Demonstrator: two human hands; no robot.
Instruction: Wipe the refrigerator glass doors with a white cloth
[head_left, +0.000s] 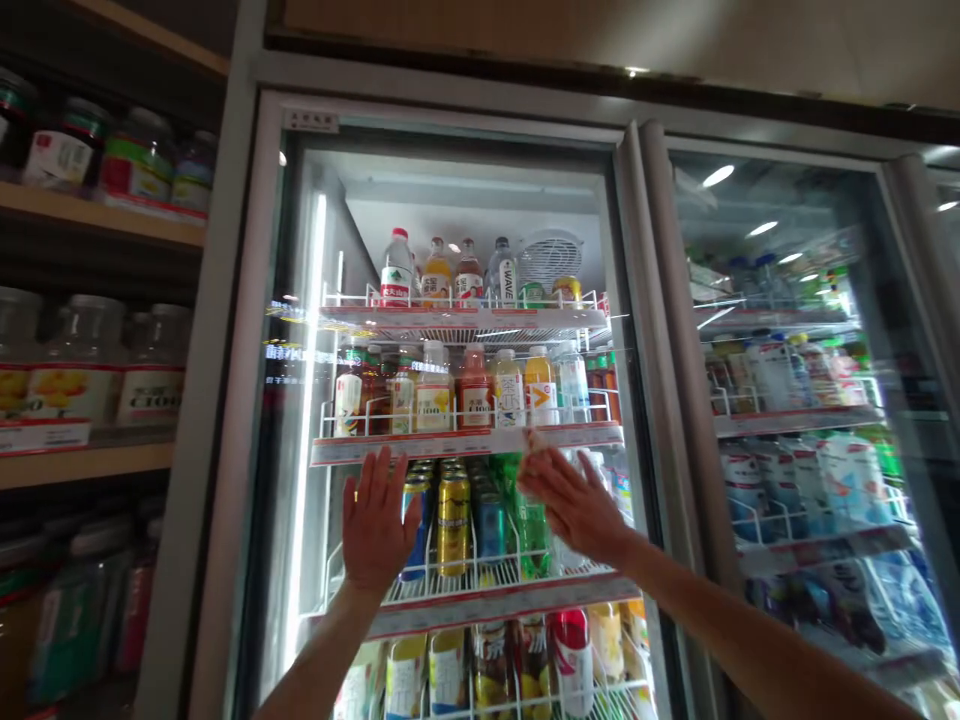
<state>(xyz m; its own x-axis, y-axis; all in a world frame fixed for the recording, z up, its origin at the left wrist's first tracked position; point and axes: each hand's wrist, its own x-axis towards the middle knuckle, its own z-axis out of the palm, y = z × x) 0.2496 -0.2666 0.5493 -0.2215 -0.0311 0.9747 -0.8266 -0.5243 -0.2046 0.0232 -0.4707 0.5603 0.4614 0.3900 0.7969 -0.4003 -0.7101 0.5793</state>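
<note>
My left hand (377, 525) is raised with its fingers spread, palm towards the closed glass door (457, 220) of a lit drinks fridge. It appears to lie flat against the glass, in front of the drink cans. Further right, my right hand (574, 500) is also at the door, its fingers held together and pointing left. A small pale crumpled piece (531, 455) shows at these fingertips; whether it is cloth or tissue I cannot tell. Behind the glass stand a gold can (453, 525) and a green bottle (533, 530).
Wire-fronted shelves (465, 445) inside the fridge carry several rows of bottles. A metal door frame (652, 300) separates it from a second glass-fronted fridge (795, 370) on the right. At left, wooden shelves (90, 460) hold more bottles.
</note>
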